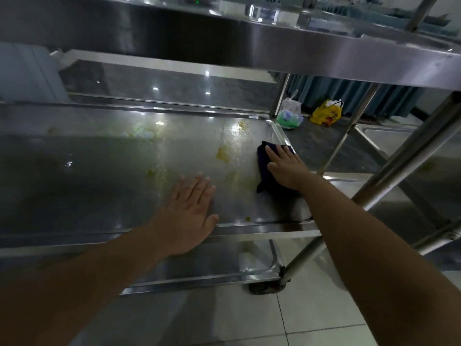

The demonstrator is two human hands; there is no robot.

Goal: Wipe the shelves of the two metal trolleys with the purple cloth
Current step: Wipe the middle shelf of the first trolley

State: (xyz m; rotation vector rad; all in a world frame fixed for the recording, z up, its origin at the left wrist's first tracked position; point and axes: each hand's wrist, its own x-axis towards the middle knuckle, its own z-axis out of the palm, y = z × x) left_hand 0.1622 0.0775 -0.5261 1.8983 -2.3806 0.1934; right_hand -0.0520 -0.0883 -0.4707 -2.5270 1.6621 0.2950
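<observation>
On the trolley's middle shelf (112,176), toward its right end, the right hand (284,168) is pressing flat, fingers straight, on the purple cloth (263,166), which is lying under the palm just beside the shelf's right rim. The left hand (189,213) is resting flat and empty at the shelf's front rim. Leftward, open steel is showing yellowish smears (222,153).
</observation>
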